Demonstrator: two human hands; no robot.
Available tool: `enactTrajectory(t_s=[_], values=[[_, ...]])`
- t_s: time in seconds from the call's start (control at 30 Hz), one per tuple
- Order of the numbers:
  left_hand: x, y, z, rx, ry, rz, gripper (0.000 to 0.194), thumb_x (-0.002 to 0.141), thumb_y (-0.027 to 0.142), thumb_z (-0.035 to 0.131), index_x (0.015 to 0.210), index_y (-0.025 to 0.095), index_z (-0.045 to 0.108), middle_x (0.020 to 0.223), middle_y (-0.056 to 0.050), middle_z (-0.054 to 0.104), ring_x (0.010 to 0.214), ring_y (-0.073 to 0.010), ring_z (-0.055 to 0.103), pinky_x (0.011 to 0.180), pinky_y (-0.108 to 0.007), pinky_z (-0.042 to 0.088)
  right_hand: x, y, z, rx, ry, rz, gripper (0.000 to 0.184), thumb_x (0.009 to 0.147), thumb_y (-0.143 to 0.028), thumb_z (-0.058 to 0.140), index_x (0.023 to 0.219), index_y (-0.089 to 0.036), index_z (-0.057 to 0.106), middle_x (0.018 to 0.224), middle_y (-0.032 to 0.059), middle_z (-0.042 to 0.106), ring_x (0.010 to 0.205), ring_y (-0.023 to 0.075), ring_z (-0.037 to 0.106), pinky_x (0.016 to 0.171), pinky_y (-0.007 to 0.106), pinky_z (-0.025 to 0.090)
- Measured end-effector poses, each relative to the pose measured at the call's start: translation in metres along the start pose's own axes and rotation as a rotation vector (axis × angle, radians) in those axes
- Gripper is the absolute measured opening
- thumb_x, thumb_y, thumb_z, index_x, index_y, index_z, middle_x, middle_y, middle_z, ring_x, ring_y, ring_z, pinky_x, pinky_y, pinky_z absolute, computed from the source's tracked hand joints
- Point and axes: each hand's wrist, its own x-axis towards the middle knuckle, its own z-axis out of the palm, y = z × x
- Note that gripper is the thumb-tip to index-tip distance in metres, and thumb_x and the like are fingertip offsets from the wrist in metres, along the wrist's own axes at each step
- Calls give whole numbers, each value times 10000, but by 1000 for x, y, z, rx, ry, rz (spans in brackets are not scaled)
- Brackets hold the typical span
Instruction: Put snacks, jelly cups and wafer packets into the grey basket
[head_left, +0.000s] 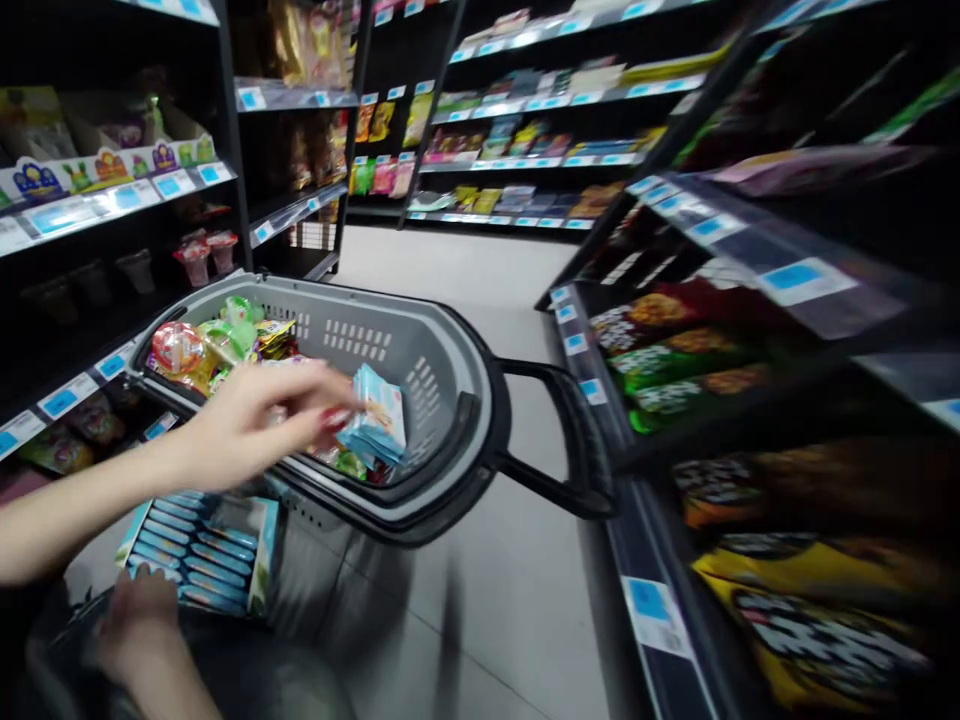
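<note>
Lying inside the grey basket (pixel 352 310), toward the end with the black handle (pixel 577 430), a stack of light-blue packets (pixel 375 415) is noted. The left hand (pixel 277 405) is extended over the near rim, its fingers loosely bent and the fingertips overlapping the stack in view; whether the packets are gripped, touched or merely passed over cannot be told. Well apart from it, the right hand (pixel 142 615) is placed at the near left edge of the display box (pixel 262 560), in which two rows of similar packets (pixel 217 570) are ranged; firmness of hold cannot be established.

The packets are judged light, thin and smooth-wrapped, liable to slide over one another, with contents that may be crushed if squeezed. They are best taken by the outer edges, several together, without pinching the middle. The box is judged to be of light card; support is advised from beneath or along both side walls, as a single pressed edge could buckle.

Motion blur is recorded on both hands. The lower part of the stack is hidden among other wrapped goods, and part of the basket's contents is covered by the left forearm. The left forearm is cut off at the picture's edge. Lettering on the packets cannot be read.
</note>
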Motion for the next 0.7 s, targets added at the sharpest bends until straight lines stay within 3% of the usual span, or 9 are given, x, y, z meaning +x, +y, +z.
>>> enactTrajectory(t_s=[0.03,0.1,0.13,0.23,0.3,0.4,0.5,0.7], values=[[-34,-5,-6,45,16,-5,209,856,252,454,941,182,631,699,0,659,612,-118,598,592,-215,450,5,0,3,-28,-23,40,541,719,-385,609,1190,-132,523,1191,169,570,1066,326,529,823,497,453],[-95,-36,-6,259,17,-219,228,877,245,407,905,162,618,642,-5,629,579,-118,579,574,-218,443,9,-1,7,-77,-75,11,534,667,-330,647,1159,-137,571,1126,159,620,1040,315,560,836,461,461],[-120,-60,-1,420,-18,-355,287,901,234,327,901,156,604,688,-24,634,621,-123,585,606,-229,449,7,-2,7,-89,-100,-31,504,678,-331,634,1142,-138,592,1092,157,639,1020,311,579,821,447,475],[-169,-139,28,484,-206,-425,172,834,213,467,874,139,617,822,-75,657,753,-164,605,703,-279,467,-2,-3,1,-89,-231,-79,476,742,-413,567,1108,-114,623,1047,163,658,972,300,618,765,393,520],[-183,-181,51,488,-356,-428,273,732,276,633,963,132,608,927,-93,656,854,-205,604,744,-323,479,-8,-2,-6,-78,-258,-74,485,762,-428,551,1097,-85,624,1047,170,656,979,289,618,782,367,521],[-191,-217,77,509,-527,-433,323,779,359,602,1021,146,585,968,-64,642,884,-202,603,798,-414,476,-11,0,-11,-82,-178,-19,475,770,-394,564,1097,-52,612,1044,189,651,1008,290,602,825,370,502],[-192,-232,88,545,-609,-455,281,837,352,532,1028,150,579,1007,-59,626,912,-198,595,835,-445,461,-10,3,-8,-82,-95,18,487,772,-386,570,1112,-37,590,1041,209,642,1008,302,596,827,395,492],[-186,-248,90,549,-728,-510,273,835,343,539,1022,148,581,1044,-63,617,925,-198,593,826,-437,472,-4,9,1,-36,-73,75,473,767,-406,556,1105,-76,582,1056,201,632,996,329,591,795,422,493]])
